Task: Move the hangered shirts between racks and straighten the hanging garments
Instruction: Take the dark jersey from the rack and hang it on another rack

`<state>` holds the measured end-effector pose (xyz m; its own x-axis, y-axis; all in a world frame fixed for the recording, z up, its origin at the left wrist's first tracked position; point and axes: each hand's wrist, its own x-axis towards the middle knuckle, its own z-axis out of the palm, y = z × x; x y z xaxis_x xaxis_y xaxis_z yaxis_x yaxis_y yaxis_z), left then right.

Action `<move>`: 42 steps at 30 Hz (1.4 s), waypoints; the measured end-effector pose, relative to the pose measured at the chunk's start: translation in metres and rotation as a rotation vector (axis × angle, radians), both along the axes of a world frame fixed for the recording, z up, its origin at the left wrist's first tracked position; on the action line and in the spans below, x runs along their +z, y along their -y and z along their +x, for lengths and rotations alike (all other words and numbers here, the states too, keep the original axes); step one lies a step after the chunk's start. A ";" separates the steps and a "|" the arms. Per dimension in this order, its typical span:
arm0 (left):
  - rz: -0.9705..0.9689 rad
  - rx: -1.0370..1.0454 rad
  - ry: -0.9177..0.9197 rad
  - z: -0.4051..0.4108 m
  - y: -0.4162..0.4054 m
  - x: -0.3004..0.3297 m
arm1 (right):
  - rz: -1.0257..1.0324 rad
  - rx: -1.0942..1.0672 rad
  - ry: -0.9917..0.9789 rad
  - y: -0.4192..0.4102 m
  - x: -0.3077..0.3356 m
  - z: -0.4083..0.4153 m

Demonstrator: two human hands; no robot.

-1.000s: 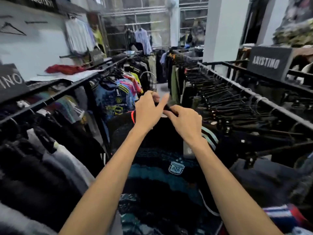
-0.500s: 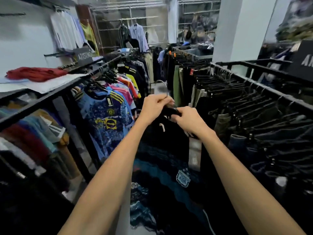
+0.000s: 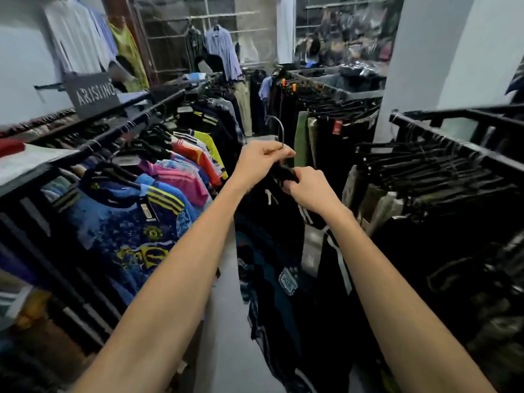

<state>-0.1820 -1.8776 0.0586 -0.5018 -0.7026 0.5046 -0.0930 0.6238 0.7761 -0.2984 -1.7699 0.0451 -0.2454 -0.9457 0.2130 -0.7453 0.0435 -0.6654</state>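
Observation:
A black and teal football shirt (image 3: pixel 272 268) with a white crest hangs from a black hanger in the aisle between two racks. My left hand (image 3: pixel 261 160) grips the hanger's neck just below its metal hook (image 3: pixel 279 129), which points up and is free of any rail. My right hand (image 3: pixel 307 188) pinches the shirt's collar and the hanger shoulder right beside it. The left rack rail (image 3: pixel 158 106) carries colourful jerseys, the nearest one blue with yellow stripes (image 3: pixel 124 231). The right rack (image 3: pixel 442 143) holds dark trousers on black clip hangers.
A grey brand sign (image 3: pixel 93 93) stands on the left rack's top. A white pillar (image 3: pixel 442 52) rises behind the right rack. More racks of trousers and shirts fill the back. The pale floor of the narrow aisle (image 3: pixel 226 350) shows below the held shirt.
The view has swung forward along the aisle and the held shirt has come with it, hanging lower and freer. Both hands keep their hold at the hanger's top.

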 end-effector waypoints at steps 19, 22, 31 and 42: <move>0.142 0.461 0.216 -0.080 0.423 -0.041 | -0.133 0.111 -0.006 0.472 -0.012 -0.096; 0.180 0.473 0.209 -0.081 0.494 -0.051 | -0.161 0.104 -0.046 0.548 -0.023 -0.092; 0.327 0.426 0.086 -0.082 0.698 -0.046 | -0.209 0.050 -0.182 0.754 -0.013 -0.083; 0.482 0.831 -0.127 -0.008 0.853 -0.054 | -0.192 0.410 -0.064 0.986 -0.031 -0.003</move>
